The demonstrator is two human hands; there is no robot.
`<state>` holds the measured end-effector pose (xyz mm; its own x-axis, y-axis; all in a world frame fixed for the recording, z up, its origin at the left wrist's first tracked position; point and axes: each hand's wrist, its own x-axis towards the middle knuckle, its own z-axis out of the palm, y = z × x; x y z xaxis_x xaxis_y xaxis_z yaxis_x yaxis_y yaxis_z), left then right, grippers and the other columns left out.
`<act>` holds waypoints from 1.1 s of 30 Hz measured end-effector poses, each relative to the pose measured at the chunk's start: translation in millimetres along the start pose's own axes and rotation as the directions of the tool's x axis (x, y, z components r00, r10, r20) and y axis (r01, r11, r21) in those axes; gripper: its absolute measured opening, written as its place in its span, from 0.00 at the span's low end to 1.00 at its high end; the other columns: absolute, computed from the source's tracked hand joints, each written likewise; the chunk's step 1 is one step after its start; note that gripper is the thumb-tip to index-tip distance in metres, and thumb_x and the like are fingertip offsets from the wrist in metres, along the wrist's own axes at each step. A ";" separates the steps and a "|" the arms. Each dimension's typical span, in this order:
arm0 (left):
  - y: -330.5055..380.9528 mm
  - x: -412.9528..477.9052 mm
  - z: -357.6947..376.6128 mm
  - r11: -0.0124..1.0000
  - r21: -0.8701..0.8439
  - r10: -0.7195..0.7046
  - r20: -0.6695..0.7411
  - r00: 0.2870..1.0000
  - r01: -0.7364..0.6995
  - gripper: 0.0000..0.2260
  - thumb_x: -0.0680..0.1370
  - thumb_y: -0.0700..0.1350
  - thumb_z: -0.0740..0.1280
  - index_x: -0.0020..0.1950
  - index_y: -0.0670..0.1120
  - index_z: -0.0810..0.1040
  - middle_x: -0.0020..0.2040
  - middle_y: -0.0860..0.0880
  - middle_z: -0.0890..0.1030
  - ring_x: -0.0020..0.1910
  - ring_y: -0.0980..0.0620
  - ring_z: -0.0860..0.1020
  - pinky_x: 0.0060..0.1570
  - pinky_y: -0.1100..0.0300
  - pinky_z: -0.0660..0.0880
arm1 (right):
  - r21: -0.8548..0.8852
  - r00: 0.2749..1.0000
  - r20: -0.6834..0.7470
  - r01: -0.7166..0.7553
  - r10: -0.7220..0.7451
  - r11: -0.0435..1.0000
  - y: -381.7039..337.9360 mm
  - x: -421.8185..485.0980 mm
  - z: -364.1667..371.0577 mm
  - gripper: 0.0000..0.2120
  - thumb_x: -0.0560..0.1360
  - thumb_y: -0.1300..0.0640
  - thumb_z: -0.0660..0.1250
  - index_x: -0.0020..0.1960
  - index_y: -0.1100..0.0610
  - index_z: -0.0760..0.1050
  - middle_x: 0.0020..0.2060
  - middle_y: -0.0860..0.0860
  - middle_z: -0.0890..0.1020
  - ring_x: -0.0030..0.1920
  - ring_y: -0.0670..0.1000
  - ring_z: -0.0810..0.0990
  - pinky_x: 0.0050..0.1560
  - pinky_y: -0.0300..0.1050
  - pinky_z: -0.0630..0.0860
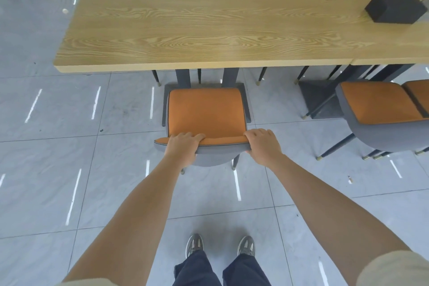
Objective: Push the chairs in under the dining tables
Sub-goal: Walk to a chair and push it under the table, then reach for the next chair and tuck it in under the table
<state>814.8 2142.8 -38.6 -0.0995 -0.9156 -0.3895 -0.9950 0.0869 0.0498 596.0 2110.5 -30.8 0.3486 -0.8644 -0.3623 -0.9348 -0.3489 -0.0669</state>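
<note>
Both hands clasp the chair's [205, 111] backrest top: left hand [183, 145] toward its left end, right hand [263, 144] at its right corner. The seat lies beyond the grip, short of the table [209, 30] edge. Recommended: push evenly, straight ahead, between the table legs.

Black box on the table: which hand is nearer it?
Right. The right hand grips the chair back near its right end, toward the black box; the left hand grips farther left.
</note>
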 end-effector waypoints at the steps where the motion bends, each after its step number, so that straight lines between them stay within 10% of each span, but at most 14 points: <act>1: 0.7 -0.4 -0.8 1.000 -0.001 0.002 0.004 1.000 -0.002 0.26 0.78 0.43 0.62 0.74 0.53 0.60 0.64 0.48 0.74 0.64 0.46 0.71 0.63 0.52 0.67 | 0.015 1.000 0.001 -0.022 0.022 1.000 -1.1 -3.2 0.5 0.21 0.79 0.54 0.62 0.69 0.56 0.64 0.67 0.53 0.71 0.69 0.55 0.66 0.73 0.51 0.56; 11: 37.0 -8.7 -35.6 0.991 0.036 0.127 0.032 0.991 -0.128 0.34 0.78 0.62 0.58 0.78 0.54 0.45 0.79 0.46 0.43 0.78 0.45 0.44 0.74 0.43 0.49 | 0.235 0.988 -0.049 -0.132 0.147 0.963 18.8 -54.5 -6.0 0.34 0.80 0.47 0.57 0.77 0.58 0.44 0.78 0.55 0.48 0.78 0.54 0.45 0.77 0.52 0.44; 33: 395.0 43.1 -93.0 0.806 0.316 0.563 -0.147 0.813 -0.501 0.31 0.82 0.57 0.49 0.77 0.47 0.36 0.78 0.44 0.38 0.78 0.45 0.41 0.74 0.44 0.43 | 0.304 0.765 -0.097 -0.587 0.637 0.751 305.5 -248.3 -18.5 0.40 0.80 0.41 0.52 0.75 0.57 0.30 0.76 0.55 0.34 0.77 0.56 0.34 0.76 0.54 0.38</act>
<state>418.7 2101.2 49.8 -0.6396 -0.7532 -0.1535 -0.7554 0.6529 -0.0558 225.1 2211.7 56.0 -0.3224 -0.9184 -0.2293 -0.9270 0.3553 -0.1198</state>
